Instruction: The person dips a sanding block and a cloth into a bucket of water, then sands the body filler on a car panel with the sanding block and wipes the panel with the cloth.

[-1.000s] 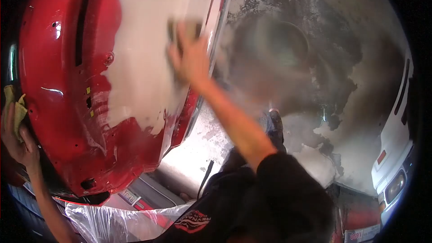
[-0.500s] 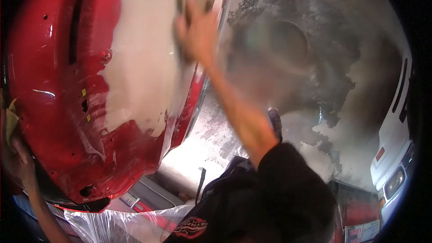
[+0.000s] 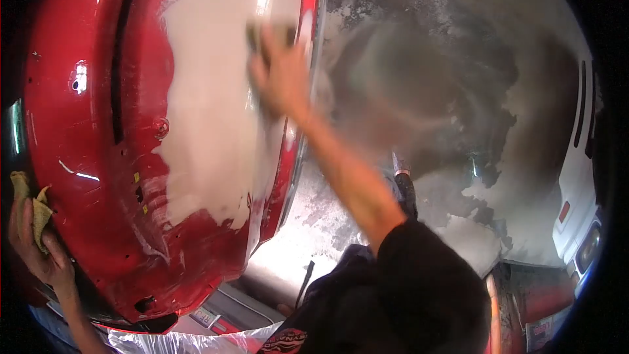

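Comparatively, the right hand [image 3: 283, 82], blurred, has slid farther up the red panel [image 3: 72, 137] than half a second earlier, grasping a dark block [image 3: 280, 34] against the beige coating [image 3: 206, 85] near the rim. The left hand [image 3: 46, 255] holds a yellowish cloth [image 3: 41, 216] beside the panel's opposite edge, now more fully in view.

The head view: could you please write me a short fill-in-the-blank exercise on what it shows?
The yellowish cloth is in the ____ hand.
The right hand is over the beige patch; around that, the panel is ____.
The vehicle at the picture's right edge is ____.
Missing words: left; red; white.
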Tool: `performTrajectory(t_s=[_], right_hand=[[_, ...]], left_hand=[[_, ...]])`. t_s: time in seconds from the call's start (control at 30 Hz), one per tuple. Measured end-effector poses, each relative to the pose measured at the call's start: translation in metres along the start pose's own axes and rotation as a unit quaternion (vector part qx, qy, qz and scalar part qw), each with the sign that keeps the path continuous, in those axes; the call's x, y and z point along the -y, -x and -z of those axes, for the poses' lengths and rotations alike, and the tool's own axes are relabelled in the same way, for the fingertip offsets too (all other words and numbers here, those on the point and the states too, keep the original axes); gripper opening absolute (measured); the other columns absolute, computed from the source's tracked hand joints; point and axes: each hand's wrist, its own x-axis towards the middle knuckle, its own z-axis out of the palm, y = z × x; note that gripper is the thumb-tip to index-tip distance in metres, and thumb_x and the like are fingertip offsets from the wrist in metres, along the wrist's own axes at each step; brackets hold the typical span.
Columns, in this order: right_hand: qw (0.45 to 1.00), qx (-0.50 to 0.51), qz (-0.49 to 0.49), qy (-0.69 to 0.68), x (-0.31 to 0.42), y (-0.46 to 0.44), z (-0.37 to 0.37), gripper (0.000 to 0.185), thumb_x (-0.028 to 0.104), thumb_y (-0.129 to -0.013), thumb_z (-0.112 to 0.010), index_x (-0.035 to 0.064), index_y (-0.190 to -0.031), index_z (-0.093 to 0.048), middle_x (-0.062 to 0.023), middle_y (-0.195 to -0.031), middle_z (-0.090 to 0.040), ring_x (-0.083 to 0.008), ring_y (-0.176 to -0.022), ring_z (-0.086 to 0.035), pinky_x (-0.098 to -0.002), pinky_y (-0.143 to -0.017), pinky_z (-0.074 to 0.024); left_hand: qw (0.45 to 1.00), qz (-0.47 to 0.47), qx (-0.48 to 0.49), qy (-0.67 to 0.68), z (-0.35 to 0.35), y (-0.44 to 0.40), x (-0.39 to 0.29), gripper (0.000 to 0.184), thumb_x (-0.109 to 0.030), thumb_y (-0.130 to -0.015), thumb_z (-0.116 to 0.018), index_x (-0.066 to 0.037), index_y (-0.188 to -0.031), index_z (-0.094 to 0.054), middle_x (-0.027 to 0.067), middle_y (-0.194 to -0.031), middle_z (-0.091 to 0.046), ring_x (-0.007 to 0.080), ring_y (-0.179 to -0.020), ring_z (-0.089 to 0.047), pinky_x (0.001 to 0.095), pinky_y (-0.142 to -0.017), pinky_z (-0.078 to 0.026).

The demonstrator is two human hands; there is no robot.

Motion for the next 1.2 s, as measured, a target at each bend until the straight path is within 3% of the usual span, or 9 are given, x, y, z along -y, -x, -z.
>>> performTrajectory(t_s=[0.07, 0.17, 0.37, 0.47, 0.6, 0.67, 0.83, 1.1, 1.2], right_hand=[[0.992, -0.057, 0.113, -0.018, -0.009, 0.109, -0.024, 0.071, 0.023, -0.088, -0.071, 0.0179, -0.154, -0.047, -0.0424, -0.142, -0.041, -0.0583, -0.129, -0.046, -0.0571, -0.109, -0.0428], [0.988, -0.067, 0.135, 0.005, -0.02, 0.132, -0.03, 0.075, 0.028, -0.087, -0.072, 0.0245, -0.156, -0.045, -0.0391, -0.131, -0.046, -0.0536, -0.109, -0.056, -0.0547, -0.09, -0.0532], [0.997, -0.071, 0.031, 0.013, -0.018, -0.151, 0.011, 0.052, 0.036, -0.09, -0.067, 0.0235, -0.139, -0.055, -0.0363, -0.131, -0.047, -0.0491, -0.106, -0.06, -0.0536, -0.089, -0.0526], [0.994, -0.091, 0.058, -0.017, -0.01, -0.067, 0.009, 0.055, 0.035, -0.09, -0.066, 0.0247, -0.142, -0.054, -0.0391, -0.131, -0.046, -0.0496, -0.103, -0.059, -0.0546, -0.088, -0.0523], [0.99, -0.075, 0.119, 0.005, -0.012, 0.108, -0.021, 0.075, 0.024, -0.085, -0.072, 0.0271, -0.155, -0.045, -0.0368, -0.13, -0.048, -0.0502, -0.104, -0.056, -0.0559, -0.085, -0.0522], [0.993, -0.038, 0.112, -0.004, -0.021, 0.114, -0.021, 0.077, 0.023, -0.084, -0.073, 0.0289, -0.156, -0.044, -0.0375, -0.134, -0.046, -0.0502, -0.104, -0.056, -0.0555, -0.085, -0.0527], [0.998, -0.068, 0.016, -0.004, -0.003, -0.127, 0.027, 0.056, 0.029, -0.088, -0.07, 0.0232, -0.141, -0.052, -0.0313, -0.119, -0.049, -0.0502, -0.109, -0.056, -0.0581, -0.085, -0.0538], [0.997, -0.01, 0.058, -0.044, -0.001, 0.078, -0.001, 0.073, 0.03, -0.088, -0.073, 0.0258, -0.155, -0.045, -0.0391, -0.131, -0.045, -0.054, -0.119, -0.052, -0.0562, -0.101, -0.0475], [0.998, -0.028, 0.051, 0.009, -0.017, -0.002, 0.0, 0.071, 0.028, -0.087, -0.074, 0.0242, -0.153, -0.049, -0.0385, -0.13, -0.046, -0.0523, -0.116, -0.055, -0.0546, -0.1, -0.0483]], left_hand=[[1.0, 0.017, -0.004, 0.005, -0.002, -0.002, -0.007, 0.041, -0.012, -0.104, -0.051, 0.0, -0.143, -0.055, 0.0172, -0.145, -0.057, 0.0366, -0.137, -0.05, 0.0474, -0.114, -0.039], [1.0, 0.012, -0.011, -0.017, -0.001, -0.002, -0.006, 0.04, -0.018, -0.107, -0.049, 0.001, -0.141, -0.055, 0.0215, -0.143, -0.057, 0.0389, -0.132, -0.054, 0.0494, -0.111, -0.043], [1.0, 0.015, -0.007, -0.007, 0.003, 0.002, -0.004, 0.043, -0.023, -0.109, -0.046, 0.002, -0.142, -0.054, 0.0192, -0.147, -0.056, 0.0383, -0.137, -0.05, 0.0482, -0.114, -0.04], [0.999, -0.009, -0.024, 0.026, -0.002, -0.004, -0.005, 0.04, -0.013, -0.106, -0.05, 0.002, -0.142, -0.054, 0.0186, -0.146, -0.056, 0.0387, -0.136, -0.051, 0.0487, -0.114, -0.039], [1.0, 0.015, -0.009, -0.01, -0.001, -0.003, -0.01, 0.042, -0.025, -0.109, -0.045, 0.001, -0.14, -0.055, 0.0238, -0.144, -0.055, 0.0401, -0.132, -0.053, 0.0503, -0.111, -0.043], [0.999, 0.028, -0.012, -0.013, -0.001, -0.002, -0.011, 0.042, -0.025, -0.109, -0.045, 0.002, -0.14, -0.056, 0.025, -0.143, -0.055, 0.0404, -0.132, -0.052, 0.0505, -0.11, -0.044], [0.999, 0.039, 0.003, -0.033, 0.002, 0.004, -0.011, 0.044, -0.026, -0.108, -0.044, 0.002, -0.139, -0.056, 0.0261, -0.143, -0.052, 0.0418, -0.133, -0.051, 0.051, -0.108, -0.045], [0.999, 0.047, 0.005, -0.024, 0.001, -0.004, -0.022, 0.042, -0.02, -0.104, -0.047, -0.001, -0.14, -0.055, 0.0257, -0.142, -0.053, 0.0428, -0.13, -0.051, 0.0566, -0.11, -0.04], [0.998, 0.034, 0.021, -0.038, 0.006, -0.003, -0.02, 0.042, -0.022, -0.104, -0.046, -0.002, -0.14, -0.055, 0.0262, -0.143, -0.053, 0.0428, -0.131, -0.051, 0.0571, -0.11, -0.039]])
